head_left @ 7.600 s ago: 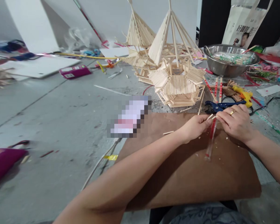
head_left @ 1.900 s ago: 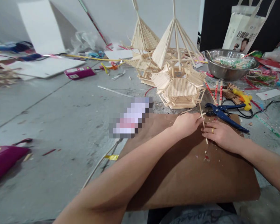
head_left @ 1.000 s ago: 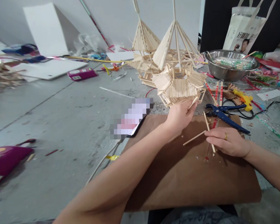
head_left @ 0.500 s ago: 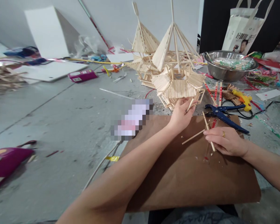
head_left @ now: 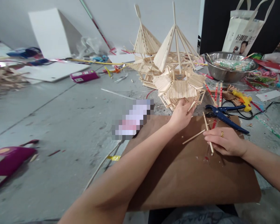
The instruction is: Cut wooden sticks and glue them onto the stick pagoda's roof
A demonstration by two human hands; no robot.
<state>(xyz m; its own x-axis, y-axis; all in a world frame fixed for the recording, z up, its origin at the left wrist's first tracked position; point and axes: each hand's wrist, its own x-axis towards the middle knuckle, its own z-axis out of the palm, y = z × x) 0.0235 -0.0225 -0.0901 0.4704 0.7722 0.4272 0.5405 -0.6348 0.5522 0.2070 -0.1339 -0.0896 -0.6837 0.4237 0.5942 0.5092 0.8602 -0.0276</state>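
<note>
My left hand (head_left: pixel 180 115) is closed on a short wooden stick piece (head_left: pixel 190 106) and holds it against the lower front edge of a pagoda model (head_left: pixel 177 85) built from chopsticks. My right hand (head_left: pixel 225 143) rests on the brown cardboard sheet (head_left: pixel 189 174), fingers pinched on long wooden sticks (head_left: pixel 207 133) that cross under it. A ring shows on that hand. Blue cutting pliers (head_left: pixel 224 114) lie just beyond my right hand on the cardboard's far corner.
A second stick tower (head_left: pixel 146 53) stands behind the model. At the right are a steel bowl (head_left: pixel 230 65) with wrapped sticks, a yellow glue gun (head_left: pixel 244 97) with a black cord, and a white bag (head_left: pixel 247 28). Purple packs (head_left: pixel 4 161), white boards and scraps litter the grey floor.
My left hand has carried the short stick piece from the cardboard up to the model's lower edge. My right hand let go of the shared stick and settled on the cardboard with long sticks.
</note>
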